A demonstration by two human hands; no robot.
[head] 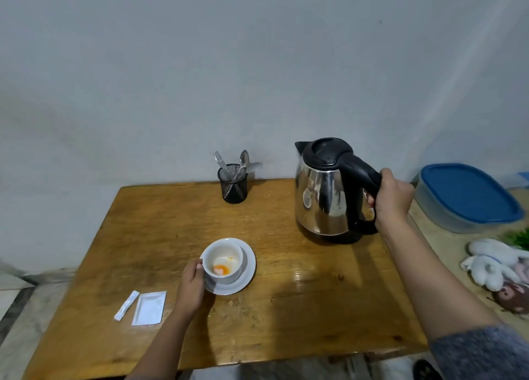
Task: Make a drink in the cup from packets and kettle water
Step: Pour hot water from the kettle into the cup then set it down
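R hand (392, 198) grips shiny steel black-handled kettle (326, 196); L hand (191, 286) steadies white ceramic cup (223, 261) w/ orange powder. Risk: fast pour splashes, scalds L fingers.

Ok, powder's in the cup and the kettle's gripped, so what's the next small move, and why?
Probably lift the kettle and bring its spout over the cup. The right hand grips the handle, the left hand steadies the cup, and only orange and white powder shows inside, no water.

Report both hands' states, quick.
Left hand: holding the cup by its side.
Right hand: closed around the kettle handle.
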